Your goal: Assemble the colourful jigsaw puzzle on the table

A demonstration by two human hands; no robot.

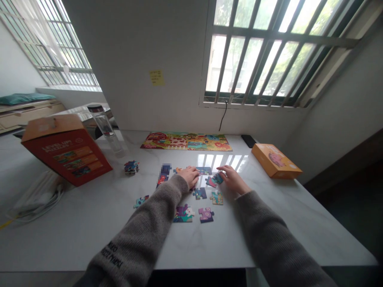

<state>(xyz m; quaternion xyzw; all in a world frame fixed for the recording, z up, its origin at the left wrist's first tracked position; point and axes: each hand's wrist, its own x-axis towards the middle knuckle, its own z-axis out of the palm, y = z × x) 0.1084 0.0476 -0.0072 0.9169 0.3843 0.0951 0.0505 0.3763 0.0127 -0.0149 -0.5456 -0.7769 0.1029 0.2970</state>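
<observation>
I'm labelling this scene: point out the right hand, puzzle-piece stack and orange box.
Right hand (235,181), head view: back of the hand.
Puzzle-piece stack (131,168), head view: its middle.
Orange box (275,159), head view: top face.

My one camera sits on my head and looks forward and down along my sleeves (143,227), my left hand (189,176) and right hand (233,180) just below centre, table (209,247) beneath, wall (143,40) and window (287,56) beyond.

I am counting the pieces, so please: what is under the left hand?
An orange piece shows beside the left hand; anything directly beneath is covered and cannot be seen.
</observation>
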